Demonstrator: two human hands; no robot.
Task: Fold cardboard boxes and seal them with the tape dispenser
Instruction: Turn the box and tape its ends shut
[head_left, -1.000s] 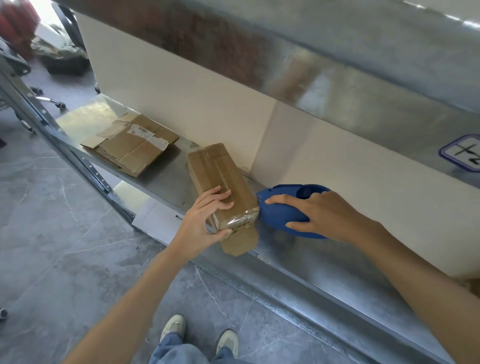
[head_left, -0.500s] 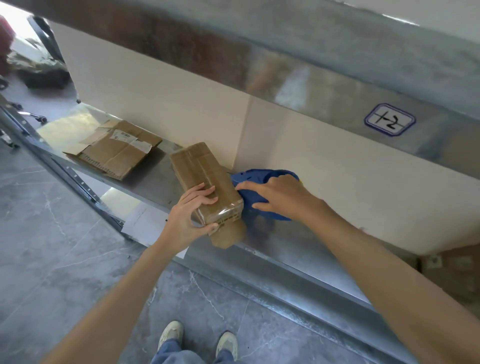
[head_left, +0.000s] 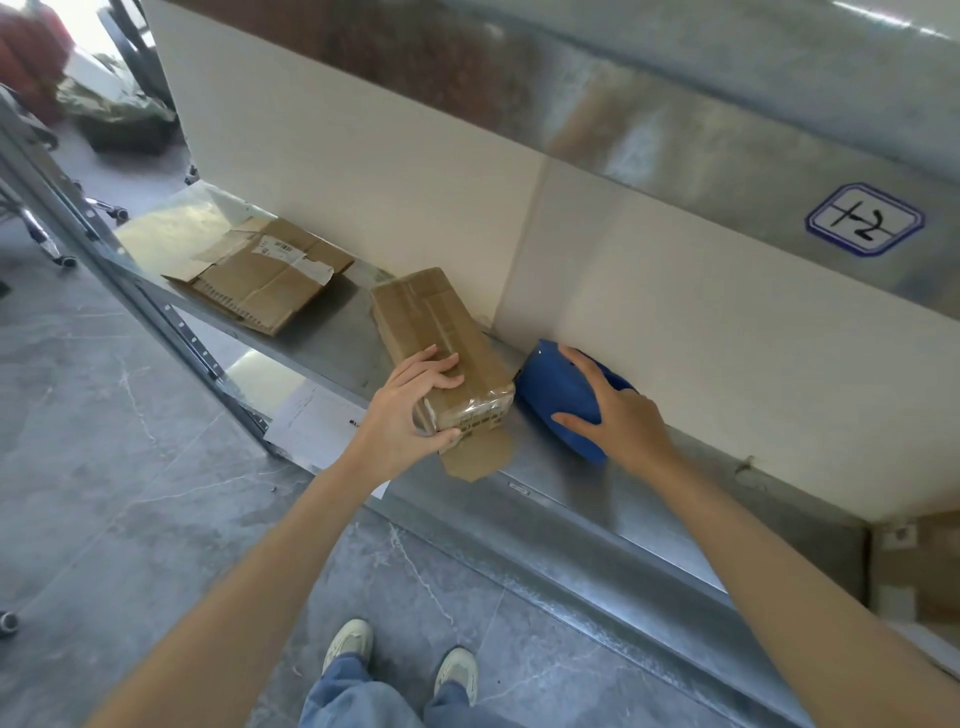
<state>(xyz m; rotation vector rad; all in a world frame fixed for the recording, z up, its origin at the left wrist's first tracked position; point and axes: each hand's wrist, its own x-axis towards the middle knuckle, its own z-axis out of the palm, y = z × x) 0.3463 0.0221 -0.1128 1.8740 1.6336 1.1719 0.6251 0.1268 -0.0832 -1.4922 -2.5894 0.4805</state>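
Head view: left hand (head_left: 400, 421) is gripping a taped cardboard box (head_left: 431, 322); beside it, right hand (head_left: 618, 415) is clasping a rounded (plastic) dispenser (head_left: 550, 389).

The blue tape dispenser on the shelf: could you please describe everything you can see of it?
The tape dispenser is a rounded, smooth blue shell, plastic by its look. It lies on the metal shelf close against the pale back panel, just right of the taped cardboard box; whether its nose touches the box is unclear. The right hand grips it, fingers over the top and thumb on the near side. Roll and blade are hidden.
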